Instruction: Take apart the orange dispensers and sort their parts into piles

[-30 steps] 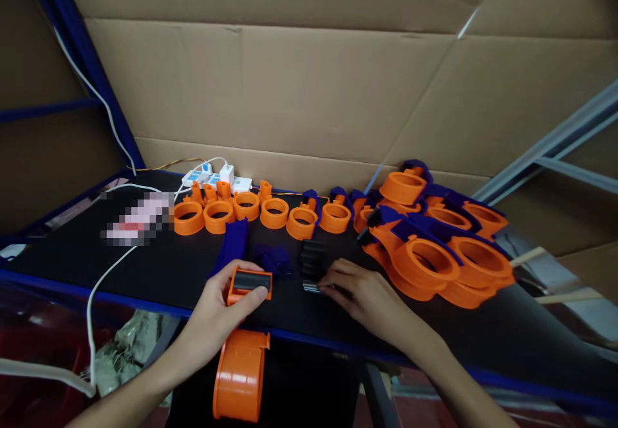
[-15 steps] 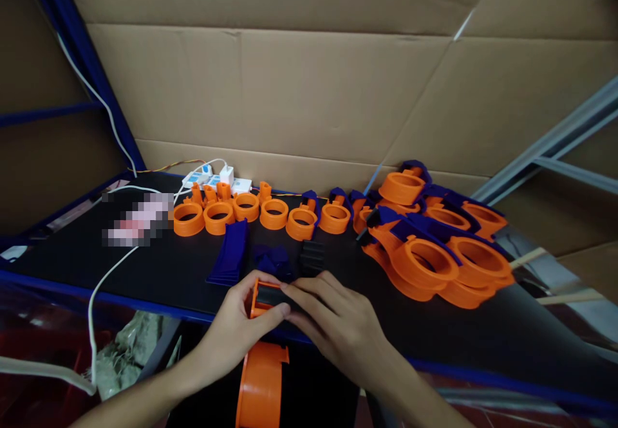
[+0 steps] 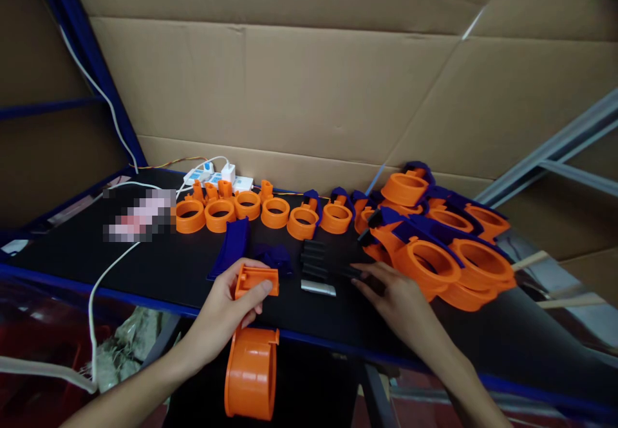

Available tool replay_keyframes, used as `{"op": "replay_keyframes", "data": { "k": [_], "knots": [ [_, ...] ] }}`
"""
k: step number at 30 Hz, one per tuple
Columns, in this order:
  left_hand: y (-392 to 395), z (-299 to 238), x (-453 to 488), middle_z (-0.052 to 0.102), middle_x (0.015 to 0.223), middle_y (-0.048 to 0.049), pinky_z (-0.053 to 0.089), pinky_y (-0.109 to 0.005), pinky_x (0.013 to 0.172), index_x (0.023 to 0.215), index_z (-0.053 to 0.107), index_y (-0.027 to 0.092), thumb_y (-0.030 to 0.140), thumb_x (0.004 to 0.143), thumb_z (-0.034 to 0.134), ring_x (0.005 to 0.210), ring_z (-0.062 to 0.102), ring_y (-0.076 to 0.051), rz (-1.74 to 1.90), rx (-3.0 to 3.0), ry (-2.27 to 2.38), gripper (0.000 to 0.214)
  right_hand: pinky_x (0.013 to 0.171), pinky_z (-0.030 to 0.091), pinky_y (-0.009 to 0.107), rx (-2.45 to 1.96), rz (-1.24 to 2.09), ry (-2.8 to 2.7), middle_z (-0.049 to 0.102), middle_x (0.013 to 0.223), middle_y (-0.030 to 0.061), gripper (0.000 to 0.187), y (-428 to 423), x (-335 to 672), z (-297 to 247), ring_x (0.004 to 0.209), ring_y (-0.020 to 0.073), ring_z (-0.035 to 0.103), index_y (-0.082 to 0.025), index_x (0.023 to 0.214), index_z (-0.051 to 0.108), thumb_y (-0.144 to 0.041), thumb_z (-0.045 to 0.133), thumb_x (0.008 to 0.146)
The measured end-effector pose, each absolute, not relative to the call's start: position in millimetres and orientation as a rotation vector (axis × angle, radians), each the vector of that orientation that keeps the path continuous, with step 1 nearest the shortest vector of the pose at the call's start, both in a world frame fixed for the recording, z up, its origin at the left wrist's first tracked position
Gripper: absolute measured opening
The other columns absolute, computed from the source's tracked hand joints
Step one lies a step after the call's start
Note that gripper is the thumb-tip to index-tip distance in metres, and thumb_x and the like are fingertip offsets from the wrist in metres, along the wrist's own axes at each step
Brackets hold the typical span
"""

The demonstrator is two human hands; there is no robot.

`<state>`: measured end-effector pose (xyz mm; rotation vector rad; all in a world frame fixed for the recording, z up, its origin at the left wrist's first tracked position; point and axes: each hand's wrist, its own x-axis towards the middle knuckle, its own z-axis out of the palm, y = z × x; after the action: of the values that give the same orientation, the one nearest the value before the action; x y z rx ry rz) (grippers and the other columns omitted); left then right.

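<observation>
My left hand (image 3: 232,302) is closed around the handle end of an orange plastic tape dispenser body (image 3: 253,376). Its open rectangular end faces up under my thumb, and its round hub hangs below the table's front edge. Over the table to the right, my right hand (image 3: 393,293) pinches a small black piece (image 3: 348,271) between thumb and fingertips. Between my hands lie several black ridged pieces (image 3: 313,254) and a silver-grey strip (image 3: 317,288). Behind my left hand are a stack of dark blue curved plates (image 3: 232,244) and some small dark blue parts (image 3: 273,257).
Several orange dispenser bodies (image 3: 219,215) stand in a row at the back. Assembled orange and blue dispensers (image 3: 429,267) are piled on the right. A white power strip (image 3: 236,183) with cables lies at the back left, before a cardboard wall (image 3: 309,93).
My right hand has left the dispenser's end and moved right with the black piece. The dispenser's end now shows empty, tilted toward me. The silver-grey strip has come into view.
</observation>
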<state>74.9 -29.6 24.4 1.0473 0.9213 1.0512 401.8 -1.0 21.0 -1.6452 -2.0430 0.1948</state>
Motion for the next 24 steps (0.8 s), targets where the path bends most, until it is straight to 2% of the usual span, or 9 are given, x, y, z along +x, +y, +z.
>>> {"op": "replay_keyframes", "data": {
  "k": [12,17,24],
  "knots": [
    [-31.0,28.2,73.9,0.053,0.066,0.0042,0.031,-0.018,0.045,0.111,0.061,0.019,0.042,0.087,0.070,0.052,0.040,-0.006,1.057,1.037,0.913,0.034,0.072,0.055,0.035,-1.627,0.259,-2.149,0.070,0.105,0.0077,0.032,4.1,392.3,13.1,0.086,0.0219,0.069,-0.023,0.116,0.071,-0.039,0.054,0.095],
    [-29.1,26.4,73.8,0.053,0.065,0.0039,0.031,-0.017,0.044,0.109,0.062,0.019,0.042,0.086,0.071,0.051,0.039,-0.006,1.051,1.031,0.923,0.034,0.072,0.055,0.033,-1.574,0.283,-2.163,0.070,0.101,0.0065,0.031,5.8,389.8,14.2,0.082,0.0195,0.068,-0.023,0.117,0.071,-0.037,0.056,0.094],
    [-30.4,27.6,74.8,0.054,0.066,0.0031,0.032,-0.017,0.044,0.110,0.063,0.019,0.044,0.084,0.073,0.053,0.042,-0.007,1.064,1.011,0.929,0.038,0.073,0.055,0.034,-1.564,0.344,-2.158,0.069,0.101,0.0066,0.030,1.9,396.7,15.7,0.086,0.0202,0.068,-0.023,0.117,0.071,-0.036,0.057,0.094]
  ]
}}
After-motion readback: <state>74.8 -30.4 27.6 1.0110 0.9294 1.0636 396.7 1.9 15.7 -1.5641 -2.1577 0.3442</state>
